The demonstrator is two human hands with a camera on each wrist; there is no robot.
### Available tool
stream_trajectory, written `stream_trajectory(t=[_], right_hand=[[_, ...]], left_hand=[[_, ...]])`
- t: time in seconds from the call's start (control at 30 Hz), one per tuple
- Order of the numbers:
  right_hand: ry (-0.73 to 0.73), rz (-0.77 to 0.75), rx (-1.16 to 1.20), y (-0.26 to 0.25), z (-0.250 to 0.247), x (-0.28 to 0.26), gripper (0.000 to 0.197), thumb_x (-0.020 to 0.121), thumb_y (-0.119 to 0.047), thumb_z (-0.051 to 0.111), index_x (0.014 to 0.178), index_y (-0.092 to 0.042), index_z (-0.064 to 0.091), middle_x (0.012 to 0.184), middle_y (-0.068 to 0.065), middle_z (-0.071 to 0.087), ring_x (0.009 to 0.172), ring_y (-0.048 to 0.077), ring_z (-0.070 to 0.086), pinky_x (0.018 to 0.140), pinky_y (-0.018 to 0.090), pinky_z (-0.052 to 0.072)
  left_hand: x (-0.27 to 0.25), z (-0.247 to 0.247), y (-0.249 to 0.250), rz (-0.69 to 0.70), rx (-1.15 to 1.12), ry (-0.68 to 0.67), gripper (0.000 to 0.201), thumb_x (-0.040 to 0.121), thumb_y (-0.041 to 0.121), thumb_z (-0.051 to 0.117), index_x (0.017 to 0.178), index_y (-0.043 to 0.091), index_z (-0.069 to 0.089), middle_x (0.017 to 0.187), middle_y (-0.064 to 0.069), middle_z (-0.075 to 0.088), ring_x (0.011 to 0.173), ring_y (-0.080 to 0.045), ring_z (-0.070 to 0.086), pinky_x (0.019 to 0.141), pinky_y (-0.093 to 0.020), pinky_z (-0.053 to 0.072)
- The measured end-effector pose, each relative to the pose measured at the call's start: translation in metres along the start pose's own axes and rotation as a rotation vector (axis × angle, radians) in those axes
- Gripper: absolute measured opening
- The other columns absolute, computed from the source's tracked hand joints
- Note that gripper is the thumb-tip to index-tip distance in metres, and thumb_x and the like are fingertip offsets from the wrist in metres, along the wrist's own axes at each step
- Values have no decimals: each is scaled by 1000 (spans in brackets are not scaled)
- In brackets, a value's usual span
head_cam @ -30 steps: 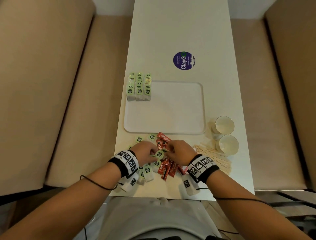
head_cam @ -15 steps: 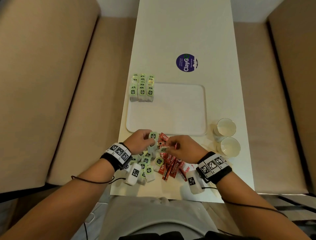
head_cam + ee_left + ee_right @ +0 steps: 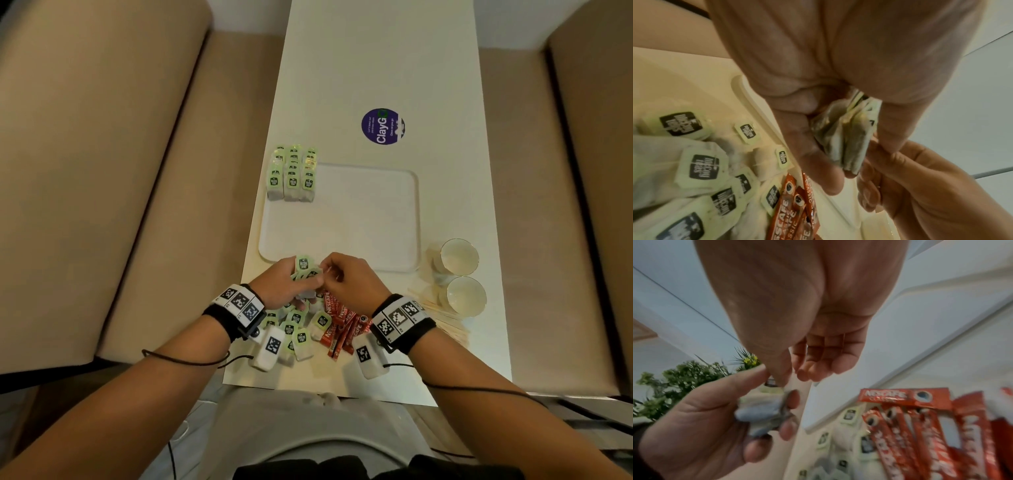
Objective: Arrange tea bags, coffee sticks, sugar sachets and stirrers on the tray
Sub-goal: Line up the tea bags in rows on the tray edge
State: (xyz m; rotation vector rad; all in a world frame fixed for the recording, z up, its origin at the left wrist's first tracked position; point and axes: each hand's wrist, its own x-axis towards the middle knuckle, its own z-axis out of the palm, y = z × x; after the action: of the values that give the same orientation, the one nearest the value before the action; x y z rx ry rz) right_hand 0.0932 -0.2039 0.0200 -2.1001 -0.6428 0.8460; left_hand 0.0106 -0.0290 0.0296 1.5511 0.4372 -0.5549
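Note:
My left hand grips a small bunch of green-tagged tea bags just above the near edge of the white tray. The left wrist view shows the bunch clamped between thumb and fingers. My right hand meets it from the right, and its thumb and forefinger pinch a tea bag tag on the bunch. Three rows of tea bags lie at the tray's far left corner. Loose tea bags and red coffee sticks lie under my wrists. Wooden stirrers lie to the right.
Two paper cups stand right of the tray, beside the stirrers. A round purple sticker sits on the white table beyond the tray. Beige benches flank the table on both sides.
Both hands rose from the pile and moved forward to the tray's near edge. The left hand now carries a bunch of tea bags, with the right hand's fingers at it.

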Motion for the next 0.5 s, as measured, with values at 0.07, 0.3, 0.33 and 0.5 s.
stream_trajectory(t=[0.07, 0.3, 0.33, 0.5], right_hand=[[-44, 18, -86, 8, 3, 1, 15, 93, -37, 66, 99, -23, 67, 75, -8, 64, 60, 1, 52, 58, 17, 40], [-293, 66, -494, 35, 26, 4, 25, 93, -46, 65, 106, -28, 72, 98, -8, 68, 91, 15, 64, 79, 30, 52], [-314, 64, -531, 36, 29, 3, 26, 92, -45, 65, 109, -27, 70, 101, -7, 68, 93, 16, 64, 79, 30, 51], [-292, 33, -602, 41, 43, 0, 35, 88, -45, 71, 114, -23, 62, 103, -3, 68, 91, 21, 64, 76, 33, 52]], left_hand=[[0, -1, -6, -10, 36, 0, 16, 96, 18, 66, 108, 9, 62, 78, 3, 71, 77, -23, 71, 63, -34, 58], [1, -4, -31, -159, 122, 89, 28, 82, 20, 72, 96, 1, 58, 79, -9, 71, 68, -21, 69, 56, -33, 53], [2, -4, -34, -175, 123, 96, 33, 79, 23, 73, 98, 2, 55, 80, -10, 72, 67, -21, 70, 58, -36, 53], [3, 0, -36, -160, 84, 108, 25, 88, 11, 63, 90, 12, 38, 82, -9, 68, 68, -20, 68, 59, -35, 49]])
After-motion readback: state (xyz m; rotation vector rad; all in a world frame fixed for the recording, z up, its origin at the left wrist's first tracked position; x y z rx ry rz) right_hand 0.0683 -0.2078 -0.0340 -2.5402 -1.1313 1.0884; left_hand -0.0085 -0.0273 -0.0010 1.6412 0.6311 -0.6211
